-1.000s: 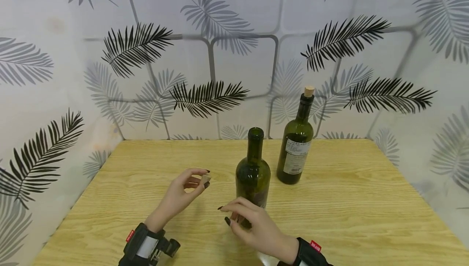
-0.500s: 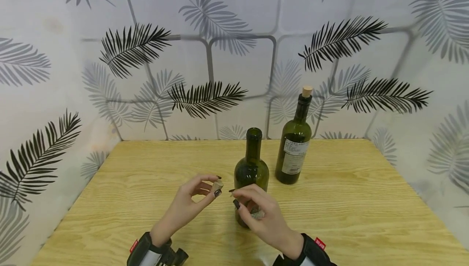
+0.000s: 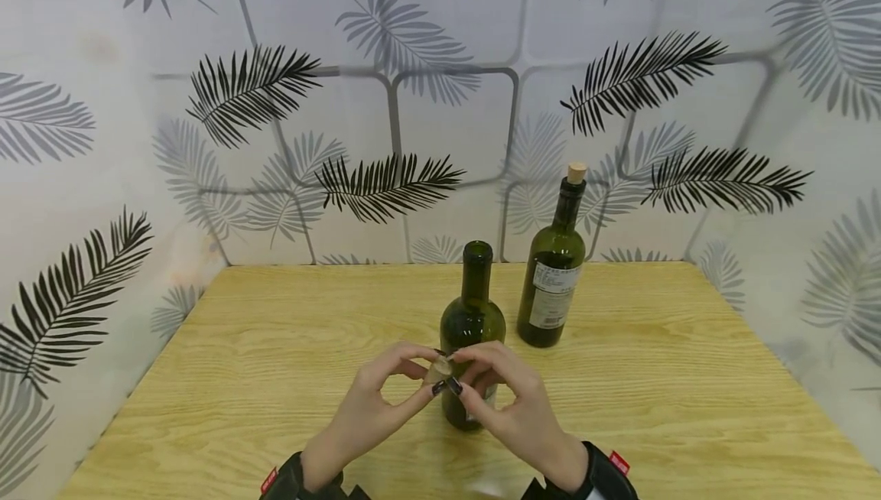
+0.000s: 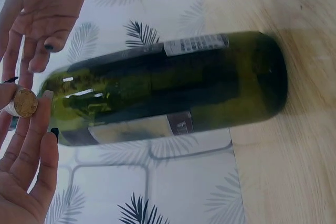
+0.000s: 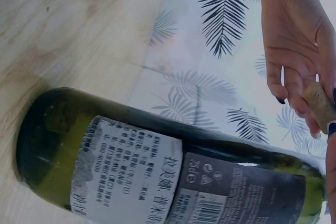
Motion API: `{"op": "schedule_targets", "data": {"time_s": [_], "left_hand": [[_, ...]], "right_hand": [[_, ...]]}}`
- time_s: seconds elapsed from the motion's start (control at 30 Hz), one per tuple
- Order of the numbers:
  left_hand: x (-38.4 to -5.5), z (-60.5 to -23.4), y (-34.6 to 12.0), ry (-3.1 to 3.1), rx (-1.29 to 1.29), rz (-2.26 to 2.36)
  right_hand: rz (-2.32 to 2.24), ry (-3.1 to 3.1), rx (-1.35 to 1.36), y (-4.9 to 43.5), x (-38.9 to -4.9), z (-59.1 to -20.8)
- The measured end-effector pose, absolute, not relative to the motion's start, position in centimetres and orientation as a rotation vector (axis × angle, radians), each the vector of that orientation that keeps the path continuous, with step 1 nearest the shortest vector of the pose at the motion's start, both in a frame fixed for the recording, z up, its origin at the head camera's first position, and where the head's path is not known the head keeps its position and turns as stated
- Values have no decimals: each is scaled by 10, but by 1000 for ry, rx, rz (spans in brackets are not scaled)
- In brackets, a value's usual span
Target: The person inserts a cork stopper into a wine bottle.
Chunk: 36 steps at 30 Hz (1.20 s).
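Observation:
In the head view my left hand (image 3: 385,400) pinches a small cork (image 3: 440,368) between thumb and fingertips, in front of an uncorked green wine bottle (image 3: 473,324). From the other side, my right hand (image 3: 505,393) brings its curled thumb and forefinger to the cork's right end, and both hands' fingertips meet there. The left wrist view shows the cork's round end (image 4: 25,102) beside the bottle (image 4: 173,87). At the right wrist view's edge, the cork (image 5: 319,103) lies among fingertips, partly hidden. The bottle stands upright with its mouth bare.
A second green wine bottle (image 3: 551,286), with a cork (image 3: 577,173) in its mouth, stands behind and to the right. Both stand on a wood-grain table (image 3: 310,309). A leaf-patterned cloth (image 3: 427,125) hangs behind the table's far edge.
My left hand has moved right with the cork. My right hand has risen slightly, and the fingertips of both hands have come together at the cork. The bottles stay put.

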State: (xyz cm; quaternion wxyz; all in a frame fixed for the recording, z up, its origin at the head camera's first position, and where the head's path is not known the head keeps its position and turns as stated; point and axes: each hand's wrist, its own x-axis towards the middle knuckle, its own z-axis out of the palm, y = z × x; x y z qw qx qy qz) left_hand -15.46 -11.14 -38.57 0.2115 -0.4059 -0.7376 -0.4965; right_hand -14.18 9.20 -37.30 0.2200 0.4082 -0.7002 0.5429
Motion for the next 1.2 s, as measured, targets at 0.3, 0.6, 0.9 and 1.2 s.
{"op": "schedule_targets", "data": {"time_s": [0.3, 0.6, 0.9, 1.2], "left_hand": [[-153, -388, -106, -2014, -1179, -1393], [-153, -390, -102, -1943, -1254, -1346], [-152, -391, -99, -1936, -1240, -1323], [-152, -391, -99, -1958, -1221, -1308]], "right_hand": [[1443, -1928, 1137, 92, -138, -372], [1407, -1928, 1096, 91, -139, -377], [1418, -1959, 1048, 90, -136, -377], [1390, -1940, 1019, 93, -135, -374]]}}
